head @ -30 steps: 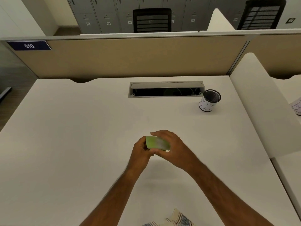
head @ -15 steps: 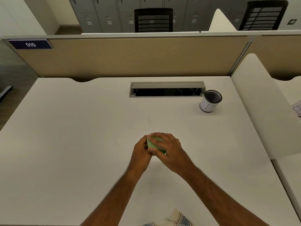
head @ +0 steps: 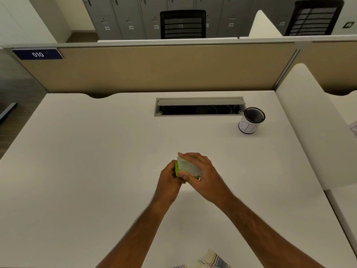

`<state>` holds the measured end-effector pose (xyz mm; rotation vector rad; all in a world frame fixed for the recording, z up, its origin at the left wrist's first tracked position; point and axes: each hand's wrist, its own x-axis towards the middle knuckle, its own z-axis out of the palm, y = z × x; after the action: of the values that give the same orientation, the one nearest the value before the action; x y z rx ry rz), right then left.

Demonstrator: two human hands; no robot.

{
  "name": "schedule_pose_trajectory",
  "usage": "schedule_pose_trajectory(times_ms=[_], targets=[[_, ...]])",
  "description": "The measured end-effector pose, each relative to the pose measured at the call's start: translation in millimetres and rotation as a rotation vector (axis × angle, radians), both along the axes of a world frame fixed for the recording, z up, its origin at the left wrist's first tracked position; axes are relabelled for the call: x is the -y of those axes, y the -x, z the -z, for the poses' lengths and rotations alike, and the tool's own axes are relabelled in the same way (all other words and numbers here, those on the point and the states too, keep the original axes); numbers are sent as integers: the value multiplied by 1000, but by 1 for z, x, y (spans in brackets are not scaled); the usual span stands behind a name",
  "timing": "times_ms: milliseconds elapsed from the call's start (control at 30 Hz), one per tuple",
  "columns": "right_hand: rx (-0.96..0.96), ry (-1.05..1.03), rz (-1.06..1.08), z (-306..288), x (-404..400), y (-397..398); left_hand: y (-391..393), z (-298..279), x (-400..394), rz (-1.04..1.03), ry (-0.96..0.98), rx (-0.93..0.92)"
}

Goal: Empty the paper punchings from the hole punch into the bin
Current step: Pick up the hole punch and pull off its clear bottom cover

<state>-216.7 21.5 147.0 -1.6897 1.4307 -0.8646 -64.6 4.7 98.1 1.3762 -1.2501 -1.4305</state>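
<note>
A small green hole punch with a pale translucent base cover is held above the middle of the white desk. My left hand grips its left end from below. My right hand wraps over the top and right side, fingers on the pale cover. Most of the punch is hidden by my fingers. The bin, a small black mesh cup with a white paper label, stands upright at the back right of the desk, well away from both hands.
An open cable tray slot is set into the desk at the back, just left of the bin. A beige partition closes the far edge. A white side divider bounds the right. Patterned cloth shows at the bottom edge.
Both hands have turned the punch between them, so its pale cover now faces up under my right fingers. The hands stayed in about the same spot.
</note>
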Motion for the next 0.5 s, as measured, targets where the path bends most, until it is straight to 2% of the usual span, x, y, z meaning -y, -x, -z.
schedule_pose_trajectory(times_ms=[267, 500], targets=[[346, -50, 79, -6, 7, 9, 1, -2, 5, -28, 6, -22], [655, -129, 286, -8, 16, 18, 3, 1, 7, -19, 5, -38]])
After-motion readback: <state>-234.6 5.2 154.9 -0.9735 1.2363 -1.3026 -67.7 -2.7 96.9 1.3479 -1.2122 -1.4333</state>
